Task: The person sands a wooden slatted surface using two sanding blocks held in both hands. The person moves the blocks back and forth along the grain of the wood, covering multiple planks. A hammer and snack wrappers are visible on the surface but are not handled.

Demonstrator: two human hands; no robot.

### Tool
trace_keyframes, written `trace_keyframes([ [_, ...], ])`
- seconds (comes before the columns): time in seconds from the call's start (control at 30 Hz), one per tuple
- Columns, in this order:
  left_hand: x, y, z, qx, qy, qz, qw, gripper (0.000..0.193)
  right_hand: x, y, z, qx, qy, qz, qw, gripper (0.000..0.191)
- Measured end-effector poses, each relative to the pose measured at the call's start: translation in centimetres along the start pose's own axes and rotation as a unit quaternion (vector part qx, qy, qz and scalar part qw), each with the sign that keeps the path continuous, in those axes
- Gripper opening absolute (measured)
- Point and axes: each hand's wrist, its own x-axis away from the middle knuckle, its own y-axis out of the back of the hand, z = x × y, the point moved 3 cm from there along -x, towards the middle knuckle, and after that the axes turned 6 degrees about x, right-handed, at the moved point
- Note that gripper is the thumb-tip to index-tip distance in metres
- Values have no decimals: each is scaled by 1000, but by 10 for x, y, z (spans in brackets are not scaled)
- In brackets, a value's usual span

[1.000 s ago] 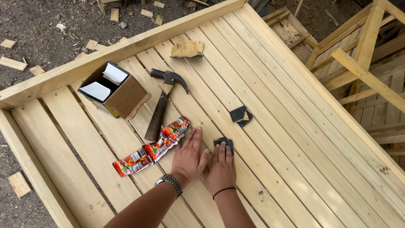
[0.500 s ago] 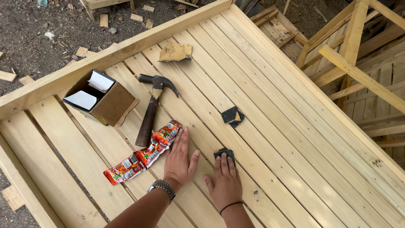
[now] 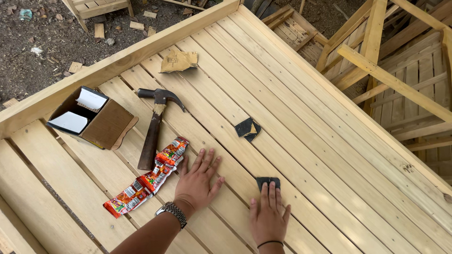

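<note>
Dark square sandpaper, pressed flat under right hand, has slid away from the open-palmed left hand across pale wooden slats.

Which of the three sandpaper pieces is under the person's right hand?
The flat dark piece under the right hand fingertips; the folded dark piece and the tan crumpled piece lie untouched farther up the boards.

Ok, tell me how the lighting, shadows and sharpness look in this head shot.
Head view: soft, even daylight with no glare on the wooden panel; only faint shadows under the hammer and the cardboard box; left hand, right hand and the sandpaper piece are sharp, no motion blur; the plank lines look straight even near the edges.
</note>
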Motion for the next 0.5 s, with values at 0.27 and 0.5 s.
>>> trace_keyframes([
  [0.27, -3, -9, -5, 1, -84, -6, 996, 66, -28, -6, 52, -76, 75, -196, 975, 62],
  [0.5, -2, -8, -6, -11, -76, -39, 996, 63, -74, 28, 63, -392, 28, -166, 904, 30],
])
